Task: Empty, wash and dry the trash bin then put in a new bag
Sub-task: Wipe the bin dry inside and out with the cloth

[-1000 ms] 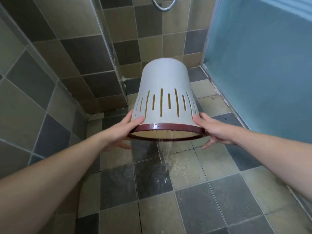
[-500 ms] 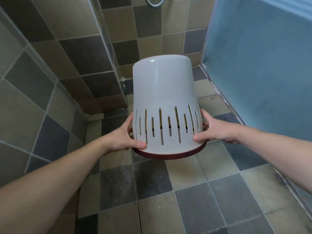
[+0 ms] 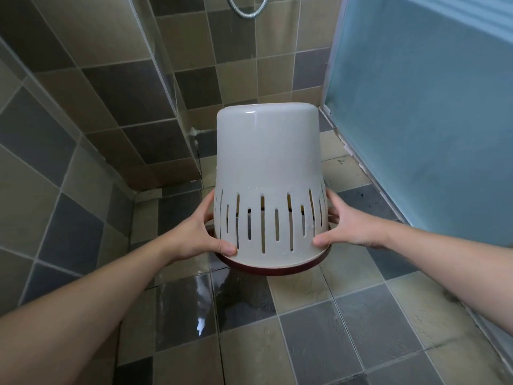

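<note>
A tiled floor (image 3: 305, 343) of matte square tiles in tan and slate grey gleams wet, and the same tiles cover the wall (image 3: 83, 93). On the right stands a frosted blue panel (image 3: 430, 107). Above the floor, held upside down in mid-air, is the trash bin (image 3: 268, 162): smooth white plastic, tapered and round, with vertical slots near its dark red rim (image 3: 272, 269), beaded with droplets. The left hand (image 3: 194, 234) grips its left side, thumb pressed on the slotted wall, fingers curled behind. The right hand (image 3: 349, 229) grips the opposite side likewise. A ribbed metal hose (image 3: 247, 8) loops overhead.
</note>
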